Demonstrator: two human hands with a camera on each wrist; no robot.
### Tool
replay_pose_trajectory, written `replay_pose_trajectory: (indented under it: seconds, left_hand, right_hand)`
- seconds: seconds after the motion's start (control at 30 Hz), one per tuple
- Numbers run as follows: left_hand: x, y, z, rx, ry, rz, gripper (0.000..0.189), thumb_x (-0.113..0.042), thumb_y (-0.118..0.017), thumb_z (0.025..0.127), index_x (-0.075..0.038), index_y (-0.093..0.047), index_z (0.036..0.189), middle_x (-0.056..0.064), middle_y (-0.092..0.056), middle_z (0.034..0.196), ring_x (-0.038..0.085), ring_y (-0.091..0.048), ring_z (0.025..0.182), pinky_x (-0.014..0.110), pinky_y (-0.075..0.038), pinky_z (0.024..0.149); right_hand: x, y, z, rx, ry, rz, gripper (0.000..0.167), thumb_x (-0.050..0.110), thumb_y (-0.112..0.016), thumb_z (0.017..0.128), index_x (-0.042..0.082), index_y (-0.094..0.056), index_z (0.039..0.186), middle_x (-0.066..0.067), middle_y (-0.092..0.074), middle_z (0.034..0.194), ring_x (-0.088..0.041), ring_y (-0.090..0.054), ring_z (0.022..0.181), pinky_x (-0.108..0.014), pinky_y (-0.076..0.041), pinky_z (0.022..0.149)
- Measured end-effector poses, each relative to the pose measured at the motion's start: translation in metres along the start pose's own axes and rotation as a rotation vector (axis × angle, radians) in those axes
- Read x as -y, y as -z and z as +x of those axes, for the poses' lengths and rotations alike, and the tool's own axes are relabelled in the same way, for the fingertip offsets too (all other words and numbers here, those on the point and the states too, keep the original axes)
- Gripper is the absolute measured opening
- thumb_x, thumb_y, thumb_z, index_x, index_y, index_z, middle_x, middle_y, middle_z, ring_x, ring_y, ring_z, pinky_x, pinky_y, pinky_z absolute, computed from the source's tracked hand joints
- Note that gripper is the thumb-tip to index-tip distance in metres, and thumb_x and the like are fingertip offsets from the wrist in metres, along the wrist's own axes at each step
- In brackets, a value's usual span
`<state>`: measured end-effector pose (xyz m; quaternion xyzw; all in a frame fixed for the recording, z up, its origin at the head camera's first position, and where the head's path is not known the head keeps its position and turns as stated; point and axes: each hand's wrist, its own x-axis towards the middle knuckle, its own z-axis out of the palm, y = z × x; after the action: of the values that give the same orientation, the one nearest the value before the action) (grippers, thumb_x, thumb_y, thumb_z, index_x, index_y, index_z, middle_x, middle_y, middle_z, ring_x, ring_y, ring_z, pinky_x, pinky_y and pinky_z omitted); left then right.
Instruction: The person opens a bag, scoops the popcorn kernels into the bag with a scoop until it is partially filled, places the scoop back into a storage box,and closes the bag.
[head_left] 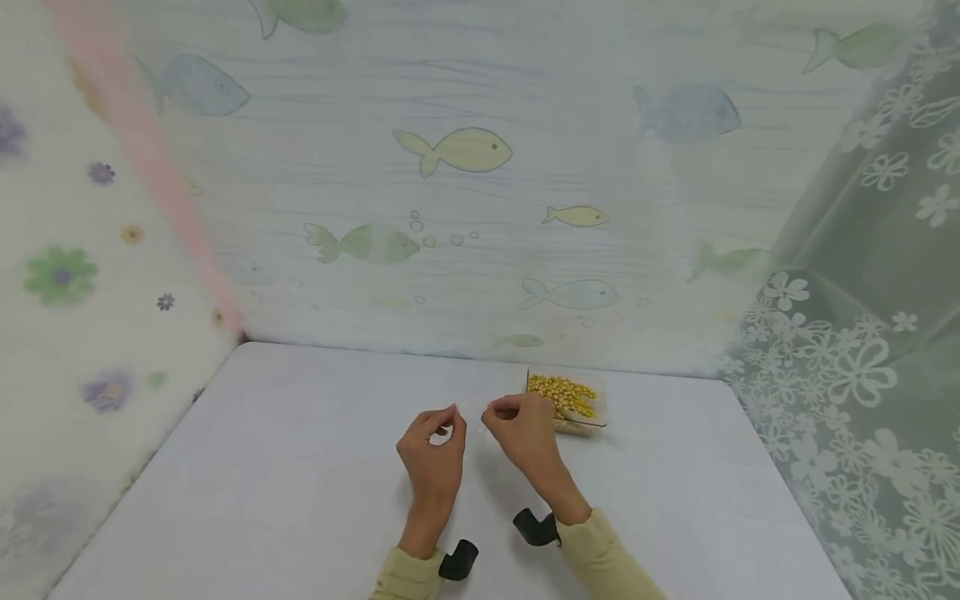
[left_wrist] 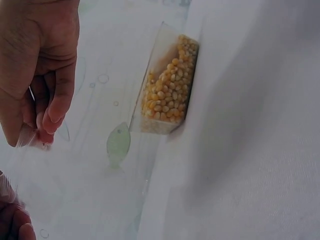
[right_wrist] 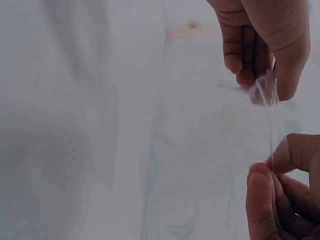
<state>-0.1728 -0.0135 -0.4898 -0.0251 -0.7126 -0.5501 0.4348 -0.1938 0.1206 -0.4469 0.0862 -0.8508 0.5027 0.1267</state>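
A piece of clear, crinkled plastic film (right_wrist: 268, 92) stretches between my two hands above the table. My left hand (head_left: 435, 458) pinches one end between thumb and fingertips; in the right wrist view this left hand (right_wrist: 267, 42) is the upper one. The other end is pinched by my right hand (head_left: 528, 435), seen lower in that view with thumb against the fingers. Whether the film is a bag or a sheet I cannot tell. Just beyond the right hand stands a clear box (left_wrist: 159, 47) holding yellow corn kernels (head_left: 561, 392); the hand partly hides it in the head view.
Under the hands lies the white tabletop (head_left: 300, 450). A fish-patterned curtain (head_left: 465, 275) hangs along its back edge, with flowered sheets to the left and right. Each sleeve cuff carries a black wrist mount (head_left: 459, 560).
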Motion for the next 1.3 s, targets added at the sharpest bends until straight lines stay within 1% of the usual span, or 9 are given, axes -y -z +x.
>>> replay_pose_trajectory:
  seconds: [0.13, 0.27, 0.4, 0.5, 0.77, 0.87, 1.0, 1.2, 1.3]
  left_hand:
    - [0.000, 0.004, 0.001, -0.029, -0.025, 0.011, 0.018, 0.013, -0.076, 0.079, 0.001, -0.081, 0.090, 0.010, -0.073, 0.078, 0.022, -0.064, 0.065, 0.025, -0.052, 0.058]
    - [-0.003, 0.009, 0.002, -0.023, -0.006, 0.030, 0.016, 0.013, -0.075, 0.080, 0.003, -0.080, 0.091, 0.009, -0.072, 0.078, 0.019, -0.063, 0.066, 0.022, -0.051, 0.059]
    - [-0.004, 0.013, 0.003, -0.029, 0.007, 0.044, 0.014, 0.012, -0.075, 0.079, 0.004, -0.079, 0.089, 0.011, -0.071, 0.074, 0.022, -0.062, 0.064, 0.020, -0.049, 0.059]
    - [-0.004, 0.014, 0.004, -0.039, -0.010, 0.058, 0.014, 0.013, -0.074, 0.077, 0.005, -0.079, 0.087, 0.011, -0.070, 0.072, 0.026, -0.062, 0.061, 0.019, -0.047, 0.057]
    - [-0.003, 0.013, 0.004, -0.014, -0.020, 0.063, 0.015, 0.014, -0.073, 0.077, 0.002, -0.079, 0.084, 0.010, -0.071, 0.071, 0.025, -0.061, 0.059, 0.019, -0.047, 0.055]
    - [-0.004, 0.013, 0.005, -0.017, -0.033, 0.067, 0.015, 0.015, -0.073, 0.076, 0.003, -0.079, 0.082, 0.010, -0.071, 0.070, 0.027, -0.061, 0.058, 0.020, -0.048, 0.054]
    - [-0.003, 0.014, 0.005, -0.023, -0.038, 0.060, 0.017, 0.016, -0.072, 0.075, 0.003, -0.078, 0.082, 0.010, -0.071, 0.070, 0.028, -0.060, 0.057, 0.020, -0.047, 0.053]
    - [-0.002, 0.016, 0.006, -0.020, -0.018, 0.061, 0.018, 0.017, -0.072, 0.075, 0.002, -0.079, 0.083, 0.009, -0.071, 0.070, 0.027, -0.060, 0.057, 0.020, -0.046, 0.053]
    - [-0.002, 0.019, 0.008, -0.017, -0.023, 0.067, 0.019, 0.017, -0.072, 0.074, 0.001, -0.079, 0.083, 0.008, -0.071, 0.070, 0.026, -0.060, 0.057, 0.020, -0.047, 0.053]
  right_hand:
    - [0.000, -0.003, 0.000, 0.008, 0.005, 0.000, 0.009, 0.006, -0.073, 0.084, 0.001, -0.080, 0.085, -0.004, -0.074, 0.072, -0.009, -0.066, 0.062, -0.025, -0.055, 0.056]
    - [0.001, -0.004, 0.000, 0.004, 0.014, -0.003, 0.010, 0.008, -0.074, 0.085, 0.001, -0.080, 0.086, -0.004, -0.074, 0.072, -0.009, -0.067, 0.062, -0.025, -0.056, 0.056]
    - [0.001, -0.004, -0.002, 0.007, 0.015, 0.012, 0.011, 0.011, -0.075, 0.086, 0.002, -0.080, 0.086, -0.004, -0.074, 0.073, -0.009, -0.067, 0.063, -0.025, -0.056, 0.057]
    - [0.001, -0.002, -0.003, 0.016, 0.003, 0.028, 0.013, 0.013, -0.075, 0.087, 0.001, -0.080, 0.087, -0.005, -0.075, 0.075, -0.009, -0.068, 0.065, -0.025, -0.057, 0.059]
    - [0.001, 0.007, -0.004, 0.018, -0.113, 0.062, 0.020, 0.021, -0.070, 0.093, 0.004, -0.080, 0.096, -0.004, -0.075, 0.085, -0.015, -0.066, 0.076, -0.029, -0.056, 0.066]
    - [-0.004, 0.013, -0.005, 0.014, -0.138, 0.082, 0.023, 0.022, -0.068, 0.095, 0.003, -0.079, 0.100, -0.006, -0.075, 0.087, -0.016, -0.066, 0.080, -0.030, -0.056, 0.069]
    - [-0.015, 0.023, -0.007, -0.014, -0.137, 0.142, 0.019, 0.017, -0.067, 0.096, 0.003, -0.079, 0.101, -0.015, -0.075, 0.090, -0.016, -0.069, 0.079, -0.026, -0.057, 0.069]
    - [-0.035, 0.041, -0.012, -0.095, -0.102, 0.254, 0.016, 0.003, -0.065, 0.097, -0.008, -0.075, 0.099, -0.020, -0.073, 0.087, -0.023, -0.072, 0.079, -0.028, -0.062, 0.071]
    - [-0.045, 0.051, -0.016, -0.127, -0.080, 0.271, 0.018, 0.002, -0.062, 0.099, -0.012, -0.073, 0.098, -0.021, -0.073, 0.087, -0.023, -0.073, 0.078, -0.028, -0.062, 0.070]
